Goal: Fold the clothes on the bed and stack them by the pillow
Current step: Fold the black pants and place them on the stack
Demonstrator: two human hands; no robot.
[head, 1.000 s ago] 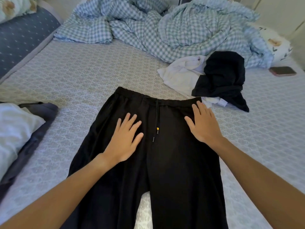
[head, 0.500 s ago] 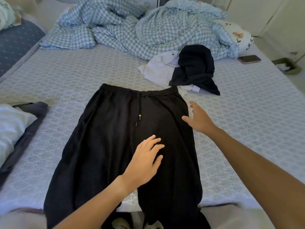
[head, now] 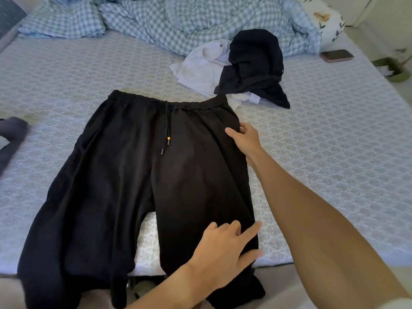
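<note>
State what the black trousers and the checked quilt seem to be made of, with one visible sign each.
Black trousers: probably soft matte knit, cotton-like; it lies limp, without shine. Checked quilt: probably thin woven cotton with padding; it bunches in puffy, crisp folds.

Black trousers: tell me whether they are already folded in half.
No, the black trousers lie spread flat, both legs apart.

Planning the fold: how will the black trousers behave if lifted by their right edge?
Probably floppy: the black trousers lie flat and their legs droop over the bed's edge. Likely light, thin cloth. The drawstring may dangle.
</note>
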